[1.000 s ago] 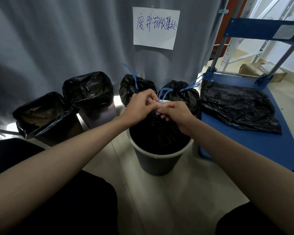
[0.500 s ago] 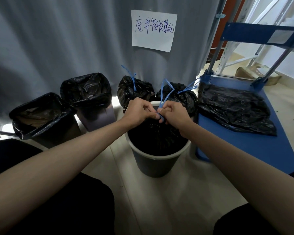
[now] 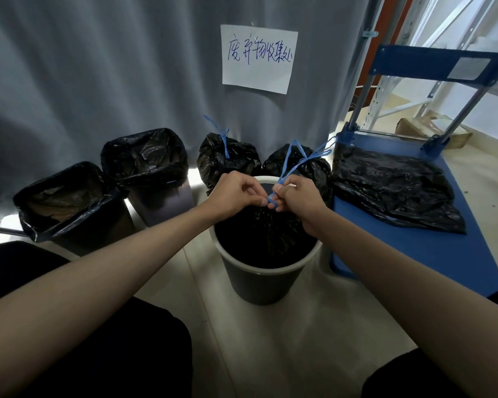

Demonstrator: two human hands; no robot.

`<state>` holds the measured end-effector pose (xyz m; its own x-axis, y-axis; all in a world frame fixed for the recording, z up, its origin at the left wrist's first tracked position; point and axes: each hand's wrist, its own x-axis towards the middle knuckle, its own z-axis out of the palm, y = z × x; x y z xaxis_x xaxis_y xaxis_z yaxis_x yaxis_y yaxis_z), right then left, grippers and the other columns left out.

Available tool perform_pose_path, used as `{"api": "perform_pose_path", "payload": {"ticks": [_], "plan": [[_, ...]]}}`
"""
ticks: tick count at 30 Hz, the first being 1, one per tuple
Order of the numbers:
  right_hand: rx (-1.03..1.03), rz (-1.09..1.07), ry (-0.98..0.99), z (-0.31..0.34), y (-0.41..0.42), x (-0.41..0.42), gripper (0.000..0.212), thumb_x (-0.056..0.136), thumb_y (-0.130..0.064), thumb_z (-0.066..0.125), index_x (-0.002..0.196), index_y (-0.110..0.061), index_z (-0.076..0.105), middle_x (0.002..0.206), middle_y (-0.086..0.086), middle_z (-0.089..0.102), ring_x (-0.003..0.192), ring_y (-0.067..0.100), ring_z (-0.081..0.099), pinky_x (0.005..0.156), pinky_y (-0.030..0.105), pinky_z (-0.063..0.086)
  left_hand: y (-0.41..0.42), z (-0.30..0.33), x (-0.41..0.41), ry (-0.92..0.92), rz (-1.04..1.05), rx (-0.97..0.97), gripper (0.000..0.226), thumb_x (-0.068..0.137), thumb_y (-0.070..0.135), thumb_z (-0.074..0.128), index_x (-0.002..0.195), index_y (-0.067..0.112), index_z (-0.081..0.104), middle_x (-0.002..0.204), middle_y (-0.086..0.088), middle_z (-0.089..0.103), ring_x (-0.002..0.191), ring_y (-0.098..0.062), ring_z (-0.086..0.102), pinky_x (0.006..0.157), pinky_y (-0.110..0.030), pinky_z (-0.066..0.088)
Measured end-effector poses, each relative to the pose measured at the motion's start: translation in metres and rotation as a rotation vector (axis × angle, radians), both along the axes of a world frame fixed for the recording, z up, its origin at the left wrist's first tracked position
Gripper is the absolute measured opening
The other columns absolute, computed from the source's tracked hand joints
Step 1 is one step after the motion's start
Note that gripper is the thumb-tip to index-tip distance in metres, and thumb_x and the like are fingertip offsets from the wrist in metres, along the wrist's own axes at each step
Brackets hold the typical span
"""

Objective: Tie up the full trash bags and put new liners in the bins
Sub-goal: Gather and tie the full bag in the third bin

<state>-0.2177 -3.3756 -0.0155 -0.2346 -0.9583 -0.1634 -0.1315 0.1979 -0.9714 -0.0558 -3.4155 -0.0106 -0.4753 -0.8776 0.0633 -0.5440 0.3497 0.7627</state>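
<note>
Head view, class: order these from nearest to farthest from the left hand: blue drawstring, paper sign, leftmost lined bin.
1. Blue drawstring, pinched at the left hand fingertips.
2. Leftmost lined bin, on the floor, far left.
3. Paper sign, up on the curtain.

A blue drawstring is pinched between the left hand and the right hand above a black bag seated in a round bin. Two tied bags are seen behind, against a grey curtain.
</note>
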Motion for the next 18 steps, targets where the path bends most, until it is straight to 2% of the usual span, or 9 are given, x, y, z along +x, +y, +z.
{"api": "perform_pose_path", "payload": {"ticks": [3, 6, 8, 12, 15, 18], "plan": [[-0.020, 0.020, 0.050, 0.001, 0.000, 0.001, 0.011, 0.094, -0.004, 0.056, 0.083, -0.001, 0.058, 0.071, 0.015, 0.066, 0.058, 0.022, 0.063, 0.052, 0.024, 0.051, 0.000, 0.000, 0.000, 0.019, -0.017, 0.016, 0.010, 0.076, 0.015, 0.082, 0.085, 0.014, 0.079, 0.070, 0.006, 0.073, 0.063, 0.009, 0.062, 0.067, -0.005, 0.041], [-0.035, 0.026, 0.069, 0.001, -0.001, 0.002, 0.018, 0.091, -0.005, 0.061, 0.074, -0.005, 0.061, 0.067, 0.013, 0.066, 0.055, 0.018, 0.062, 0.053, 0.023, 0.049, 0.000, -0.004, -0.001, 0.060, -0.005, 0.057, 0.006, 0.076, 0.022, 0.081, 0.080, 0.017, 0.080, 0.073, 0.003, 0.075, 0.071, 0.000, 0.065, 0.077, -0.021, 0.050], [-0.040, 0.028, 0.070, 0.001, -0.001, 0.002, 0.019, 0.090, -0.005, 0.064, 0.071, -0.007, 0.063, 0.068, 0.015, 0.067, 0.055, 0.018, 0.062, 0.052, 0.022, 0.048, 0.000, -0.005, -0.002, 0.067, 0.009, 0.056, 0.007, 0.078, 0.024, 0.080, 0.077, 0.017, 0.079, 0.072, 0.001, 0.074, 0.071, -0.002, 0.065, 0.079, -0.026, 0.050], [-0.049, 0.014, 0.095, 0.002, 0.000, 0.004, 0.019, 0.090, -0.007, 0.065, 0.071, -0.007, 0.065, 0.068, 0.017, 0.068, 0.053, 0.016, 0.062, 0.051, 0.020, 0.048, 0.001, -0.001, -0.005, 0.022, 0.003, 0.041, 0.007, 0.079, 0.019, 0.079, 0.072, 0.016, 0.077, 0.068, 0.000, 0.073, 0.061, 0.004, 0.059, 0.067, -0.014, 0.045], [-0.028, -0.020, 0.120, 0.004, 0.001, 0.005, 0.017, 0.090, -0.009, 0.066, 0.073, -0.005, 0.066, 0.062, 0.010, 0.066, 0.050, 0.013, 0.062, 0.048, 0.018, 0.047, 0.004, 0.001, -0.008, -0.041, 0.006, -0.103, 0.011, 0.076, 0.016, 0.079, 0.067, 0.019, 0.075, 0.060, 0.004, 0.069, 0.053, 0.002, 0.058, 0.058, -0.011, 0.043], [0.013, -0.056, 0.072, 0.005, 0.000, 0.005, 0.015, 0.089, -0.005, 0.064, 0.074, -0.002, 0.065, 0.058, 0.006, 0.061, 0.047, 0.012, 0.063, 0.045, 0.018, 0.046, 0.011, 0.001, -0.013, -0.115, 0.050, -0.277, 0.008, 0.075, 0.018, 0.076, 0.068, 0.018, 0.074, 0.062, 0.007, 0.068, 0.060, -0.005, 0.062, 0.064, -0.024, 0.049]]}}
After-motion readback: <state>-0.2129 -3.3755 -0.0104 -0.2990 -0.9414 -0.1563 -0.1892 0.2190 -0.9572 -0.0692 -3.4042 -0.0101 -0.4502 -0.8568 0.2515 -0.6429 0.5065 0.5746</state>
